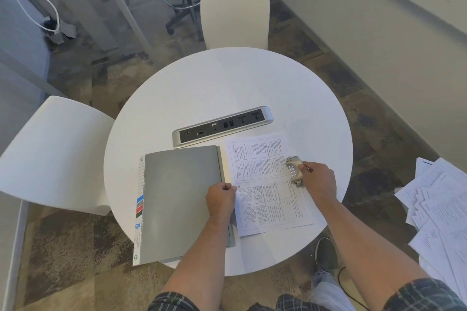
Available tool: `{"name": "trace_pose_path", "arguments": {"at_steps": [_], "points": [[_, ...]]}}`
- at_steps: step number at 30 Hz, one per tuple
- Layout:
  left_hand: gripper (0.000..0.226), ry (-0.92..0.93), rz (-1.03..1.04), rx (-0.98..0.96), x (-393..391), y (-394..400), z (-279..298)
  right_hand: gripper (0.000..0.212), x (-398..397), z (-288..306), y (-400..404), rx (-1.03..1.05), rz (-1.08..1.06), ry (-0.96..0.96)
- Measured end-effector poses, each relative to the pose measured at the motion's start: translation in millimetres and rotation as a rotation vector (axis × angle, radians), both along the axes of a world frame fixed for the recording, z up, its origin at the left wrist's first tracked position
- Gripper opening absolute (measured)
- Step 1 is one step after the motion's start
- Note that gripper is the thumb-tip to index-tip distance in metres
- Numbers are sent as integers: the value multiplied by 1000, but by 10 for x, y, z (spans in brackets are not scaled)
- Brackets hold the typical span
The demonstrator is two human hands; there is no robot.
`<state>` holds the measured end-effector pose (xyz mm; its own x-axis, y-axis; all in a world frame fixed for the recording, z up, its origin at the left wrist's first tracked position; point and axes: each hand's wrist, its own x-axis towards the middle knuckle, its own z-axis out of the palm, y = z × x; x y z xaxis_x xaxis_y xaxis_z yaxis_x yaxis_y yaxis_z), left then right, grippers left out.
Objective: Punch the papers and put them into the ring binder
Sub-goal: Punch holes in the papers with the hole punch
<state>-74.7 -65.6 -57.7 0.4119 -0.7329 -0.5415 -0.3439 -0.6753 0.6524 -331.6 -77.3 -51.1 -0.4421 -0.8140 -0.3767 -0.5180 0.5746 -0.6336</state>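
A printed sheet of paper (pixel 265 184) lies flat on the round white table (pixel 227 88), right of a closed grey ring binder (pixel 182 199). My left hand (pixel 221 199) pinches the paper's left edge where it meets the binder's right edge. A small metal hole punch (pixel 294 171) sits on the paper's right edge, and my right hand (pixel 318 177) grips it from the right, thumb on top.
A silver socket strip (pixel 222 126) is set into the table behind the binder and paper. Two white chairs stand at the back (pixel 235 12) and the left (pixel 53 154). A pile of loose printed papers (pixel 439 212) lies at the right.
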Motion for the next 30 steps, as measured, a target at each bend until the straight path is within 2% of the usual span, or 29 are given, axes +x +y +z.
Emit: {"name": "trace_pose_path", "arguments": {"at_steps": [6, 13, 19, 25, 30], "points": [[14, -4, 35, 10, -10, 44, -67, 27, -1, -20, 45, -7, 5, -2], [13, -32, -22, 34, 15, -9, -46, 23, -90, 5, -47, 54, 23, -29], [14, -41, -49, 27, 35, -26, -73, 22, -165, 108, -169, 192, 170, 157], [17, -8, -53, 35, 73, -57, -102, 49, -308, 169, -370, 357, 318, 349], [14, 1, -56, 45, 81, -79, -114, 46, -261, 280, -457, 413, 393, 435]]}}
